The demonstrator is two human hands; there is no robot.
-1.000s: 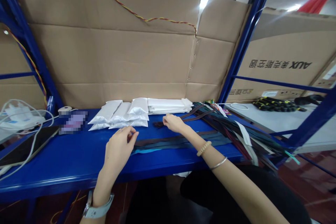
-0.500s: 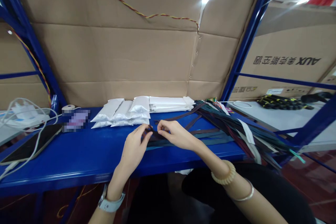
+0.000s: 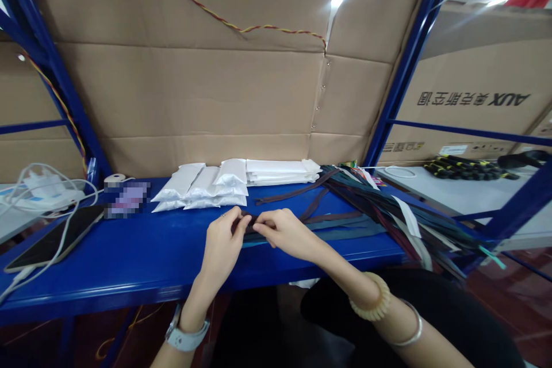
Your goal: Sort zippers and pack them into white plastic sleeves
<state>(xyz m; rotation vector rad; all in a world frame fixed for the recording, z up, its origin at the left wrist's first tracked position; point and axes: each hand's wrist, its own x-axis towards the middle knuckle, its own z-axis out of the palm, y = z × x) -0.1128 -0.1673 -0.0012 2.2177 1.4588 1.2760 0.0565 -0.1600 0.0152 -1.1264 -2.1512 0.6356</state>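
Observation:
My left hand [image 3: 223, 241] pinches one end of a dark brown zipper [image 3: 249, 225] between thumb and fingers. Close beside it, my right hand [image 3: 288, 234] also has its fingertips closed on the zipper. The part inside the fingers is mostly hidden. Just beyond the right hand, another brown zipper [image 3: 293, 192] lies loose, its end pointing left. Teal and dark strips [image 3: 340, 233] run under and past the right hand. They join a large bundle of zippers [image 3: 375, 198] in green, maroon and grey, spread over the right of the blue table [image 3: 142, 253].
Stacked white packets [image 3: 202, 187] and flat white sleeves [image 3: 280, 171] stand at the back, against a cardboard panel [image 3: 194, 92]. At left are a tablet-like device [image 3: 56, 238], white cables [image 3: 64, 236], a tape roll [image 3: 114, 179] and a pixelated purple item [image 3: 129, 198]. Blue posts [image 3: 409, 63] flank the table.
My right hand has moved slightly left and down, and its fingertips are now on the zipper beside my left fingers. The loose brown zipper's end now shows uncovered behind them.

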